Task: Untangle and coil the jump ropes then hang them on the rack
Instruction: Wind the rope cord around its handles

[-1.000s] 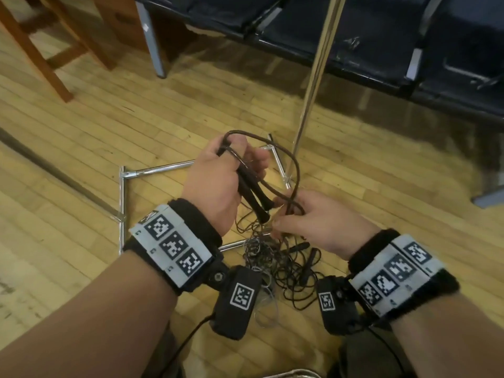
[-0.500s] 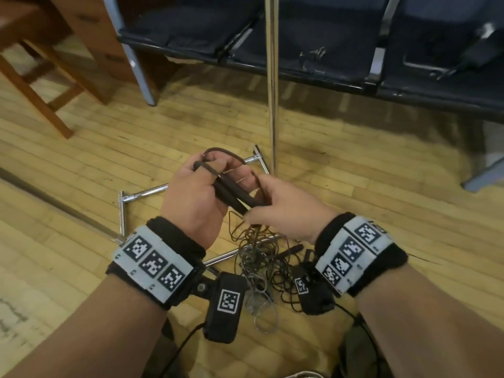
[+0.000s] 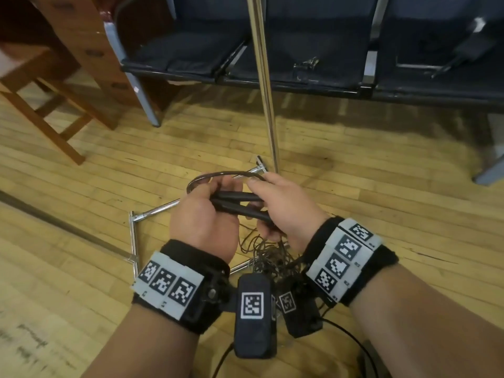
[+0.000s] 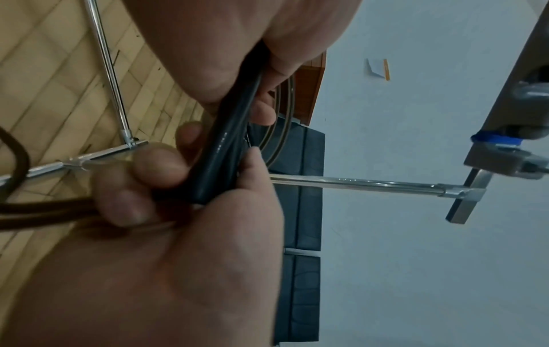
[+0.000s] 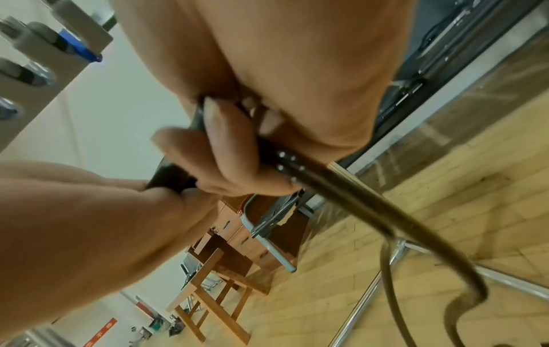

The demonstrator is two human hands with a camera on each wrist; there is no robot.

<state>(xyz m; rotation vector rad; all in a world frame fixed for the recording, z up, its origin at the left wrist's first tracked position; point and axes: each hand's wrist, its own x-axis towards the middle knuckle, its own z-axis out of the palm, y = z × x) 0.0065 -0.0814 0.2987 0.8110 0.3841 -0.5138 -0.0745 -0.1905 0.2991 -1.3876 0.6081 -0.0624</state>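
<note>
Both hands clamp the paired black handles [image 3: 237, 204], which lie crosswise between them: left hand [image 3: 203, 216] wraps one end, right hand [image 3: 286, 208] the other, pinching the brown rope [image 3: 218, 175] looped just beyond the knuckles; rack pole [image 3: 263, 83] stands ahead

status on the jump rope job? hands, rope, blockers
Left hand grips both black handles; right hand holds their other ends. Brown rope looped, not on the rack pole. Tangled pile on the floor, untouched.
</note>
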